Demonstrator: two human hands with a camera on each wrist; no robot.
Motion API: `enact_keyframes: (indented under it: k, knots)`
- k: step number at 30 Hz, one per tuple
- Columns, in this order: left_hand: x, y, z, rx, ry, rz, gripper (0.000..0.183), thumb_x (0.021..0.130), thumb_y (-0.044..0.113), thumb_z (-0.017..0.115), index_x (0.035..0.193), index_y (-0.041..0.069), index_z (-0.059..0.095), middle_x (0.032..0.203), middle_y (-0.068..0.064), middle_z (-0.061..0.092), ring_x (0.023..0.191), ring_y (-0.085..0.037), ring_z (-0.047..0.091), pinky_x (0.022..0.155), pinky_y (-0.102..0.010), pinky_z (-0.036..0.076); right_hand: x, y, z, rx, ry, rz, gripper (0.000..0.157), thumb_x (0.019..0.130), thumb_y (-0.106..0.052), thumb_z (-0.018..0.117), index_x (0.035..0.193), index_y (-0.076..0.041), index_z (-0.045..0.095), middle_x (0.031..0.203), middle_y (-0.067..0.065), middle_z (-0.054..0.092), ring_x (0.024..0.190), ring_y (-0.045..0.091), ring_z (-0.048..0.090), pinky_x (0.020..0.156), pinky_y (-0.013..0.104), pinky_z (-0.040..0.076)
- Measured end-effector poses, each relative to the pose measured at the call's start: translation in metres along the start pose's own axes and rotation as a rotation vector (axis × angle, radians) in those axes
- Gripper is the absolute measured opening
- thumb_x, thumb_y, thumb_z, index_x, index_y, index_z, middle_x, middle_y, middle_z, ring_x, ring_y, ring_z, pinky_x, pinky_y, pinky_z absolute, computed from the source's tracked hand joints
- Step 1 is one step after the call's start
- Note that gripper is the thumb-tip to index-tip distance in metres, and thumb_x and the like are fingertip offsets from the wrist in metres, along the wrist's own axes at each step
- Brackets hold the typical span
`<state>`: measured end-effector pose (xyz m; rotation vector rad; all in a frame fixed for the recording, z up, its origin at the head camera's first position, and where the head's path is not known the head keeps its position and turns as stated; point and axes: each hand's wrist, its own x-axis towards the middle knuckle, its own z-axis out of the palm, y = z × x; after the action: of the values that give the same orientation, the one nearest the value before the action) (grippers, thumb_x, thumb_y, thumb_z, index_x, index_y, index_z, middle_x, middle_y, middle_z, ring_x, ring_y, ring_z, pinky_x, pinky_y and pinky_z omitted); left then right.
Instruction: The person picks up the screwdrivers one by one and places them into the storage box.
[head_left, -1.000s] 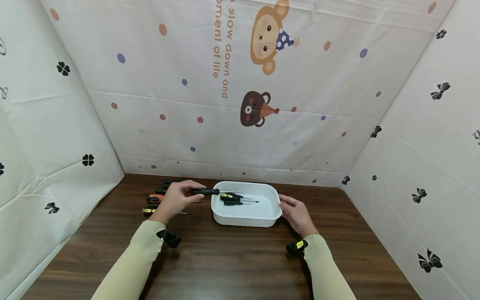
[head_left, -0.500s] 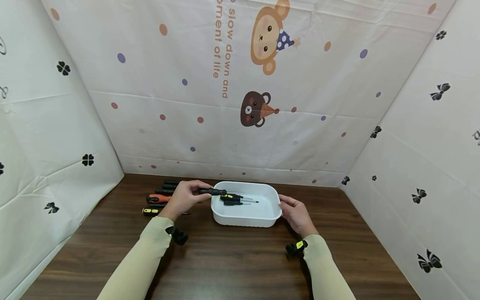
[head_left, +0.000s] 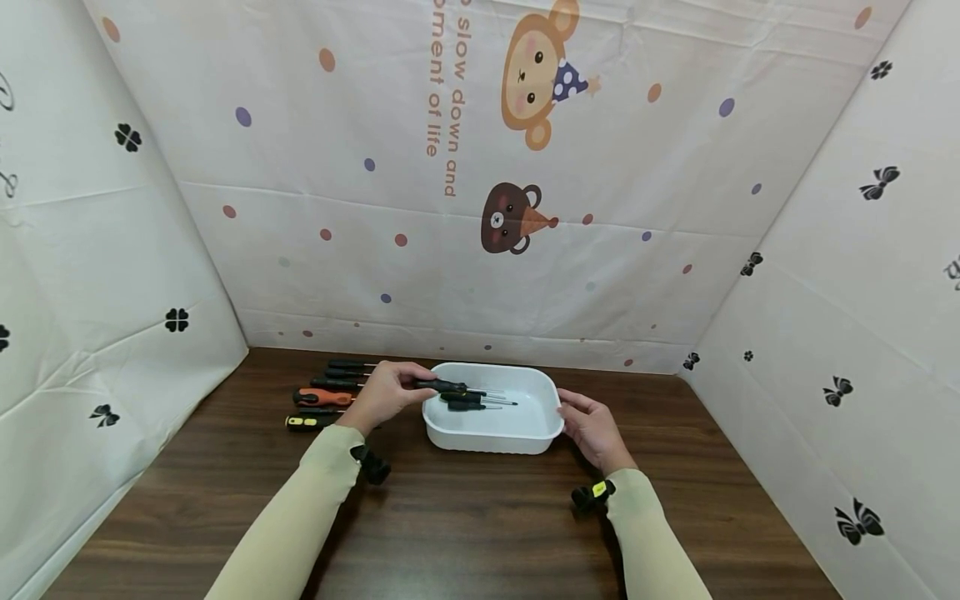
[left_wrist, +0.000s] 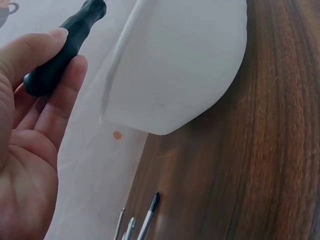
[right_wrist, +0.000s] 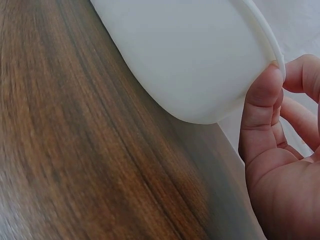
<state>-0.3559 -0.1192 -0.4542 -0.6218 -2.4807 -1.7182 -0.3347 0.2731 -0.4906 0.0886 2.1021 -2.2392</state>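
My left hand [head_left: 388, 393] pinches the dark handle of a screwdriver [left_wrist: 67, 45] between thumb and fingers. In the head view its shaft points right, over the left part of a white rectangular tub [head_left: 491, 443]. Inside the tub lie several small screwdrivers [head_left: 467, 407] with dark handles, one of them marked with yellow before, now partly covered by the held one. At the tub's right end, my right hand [head_left: 595, 429] pinches the rim, thumb on the near side and a finger over the edge, as the right wrist view shows.
Left of the tub, several more screwdrivers lie in a row on the brown wooden table [head_left: 465, 525]. Among them are an orange-and-black screwdriver [head_left: 324, 397] and a black-and-yellow screwdriver [head_left: 303, 423]. A printed cloth [head_left: 420, 267] hangs behind, with white cloth at both sides.
My left hand has moved right, carrying the screwdriver from the tub's left edge to over its inside. More of the screwdriver row shows behind it. The right hand and tub have stayed put.
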Motion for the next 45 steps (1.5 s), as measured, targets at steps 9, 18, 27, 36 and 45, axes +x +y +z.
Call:
enact_keyframes:
  k: [9,18,27,36,45]
  knots:
    - [0.014,-0.003,0.013,0.027,-0.047,-0.047,0.024,0.083,0.018,0.087,0.106,0.015,0.082,0.111,-0.007,0.077,0.093,-0.014,0.071,0.079,-0.030,0.061,0.000,-0.001,0.000,0.007,0.002,0.004,0.049,0.100,-0.005,0.065,0.147,0.002,0.052,0.124,0.006,0.073,0.083,0.009,0.068,0.074,0.023,0.058]
    - [0.029,0.006,0.026,0.098,-0.076,-0.056,0.021,0.081,0.018,0.089,0.100,0.014,0.083,0.108,-0.004,0.078,0.094,-0.014,0.072,0.087,-0.037,0.060,0.002,-0.001,-0.001,0.005,0.001,0.008,0.049,0.099,-0.004,0.064,0.146,0.003,0.053,0.119,0.004,0.074,0.081,0.008,0.068,0.072,0.023,0.058]
    - [0.042,0.004,0.039,0.177,-0.111,-0.057,0.020,0.080,0.017,0.089,0.098,0.014,0.083,0.105,-0.003,0.079,0.095,-0.014,0.071,0.089,-0.038,0.059,0.002,-0.001,0.000,0.002,0.003,0.005,0.048,0.099,-0.004,0.064,0.146,0.003,0.053,0.120,0.006,0.073,0.080,0.008,0.068,0.071,0.023,0.058]
    - [0.054,0.009,0.045,0.311,-0.142,-0.067,0.019,0.081,0.019,0.089,0.098,0.015,0.083,0.101,0.000,0.078,0.093,-0.014,0.067,0.085,-0.035,0.057,0.004,-0.001,-0.001,-0.002,0.004,0.016,0.048,0.100,-0.006,0.064,0.146,0.001,0.053,0.130,0.012,0.070,0.080,0.009,0.068,0.073,0.023,0.059]
    - [0.060,0.013,0.052,0.411,-0.200,-0.086,0.011,0.083,0.016,0.087,0.094,0.016,0.082,0.099,-0.001,0.074,0.089,-0.014,0.064,0.083,-0.032,0.056,0.003,0.000,-0.002,-0.012,0.006,0.008,0.046,0.100,-0.005,0.064,0.145,0.001,0.055,0.131,0.012,0.070,0.080,0.010,0.068,0.072,0.024,0.059]
